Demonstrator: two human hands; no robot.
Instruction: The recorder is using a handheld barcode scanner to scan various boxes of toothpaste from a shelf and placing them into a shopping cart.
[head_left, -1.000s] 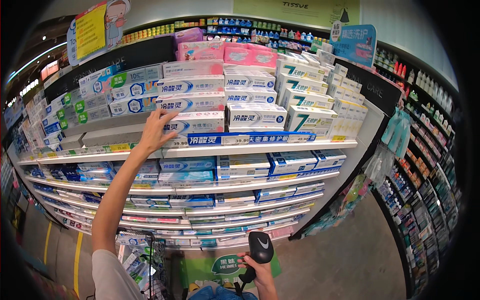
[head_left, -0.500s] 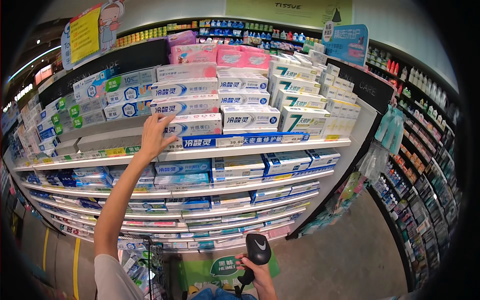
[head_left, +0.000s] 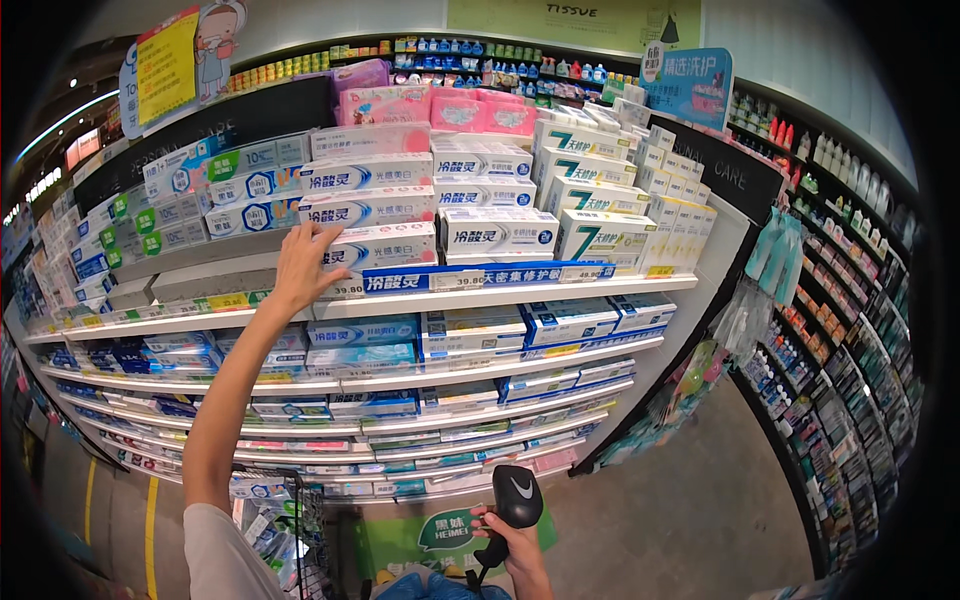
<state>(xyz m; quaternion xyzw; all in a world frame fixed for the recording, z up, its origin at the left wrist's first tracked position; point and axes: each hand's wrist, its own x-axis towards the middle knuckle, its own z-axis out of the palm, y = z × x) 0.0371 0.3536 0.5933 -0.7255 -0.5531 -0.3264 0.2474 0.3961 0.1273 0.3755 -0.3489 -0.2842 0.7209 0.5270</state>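
Note:
On the top shelf, my left hand (head_left: pixel 307 268) is at the left end of the front white-and-pink toothpaste box (head_left: pixel 385 248). Its fingers lie over the upper edge and the thumb is low on the front, so the box's end is between them. More boxes of the same kind (head_left: pixel 365 208) rise in a stepped stack behind it. Low in front of me, my right hand (head_left: pixel 508 545) is wrapped round the handle of a black handheld barcode scanner (head_left: pixel 517 497), its head upward. A cable runs down from the scanner.
White shelf edges (head_left: pixel 560 287) with price strips cross the front. Other toothpaste boxes (head_left: pixel 497 232) stand to the right. A wire cart (head_left: pixel 310 535) with packages is by my left arm. A green floor mat (head_left: pixel 440 530) lies below. Hanging goods (head_left: pixel 775 250) line the shelf's right end.
The view has shifted very slightly. Both hands stay in nearly the same places, the left at the box's end and the right round the barcode scanner.

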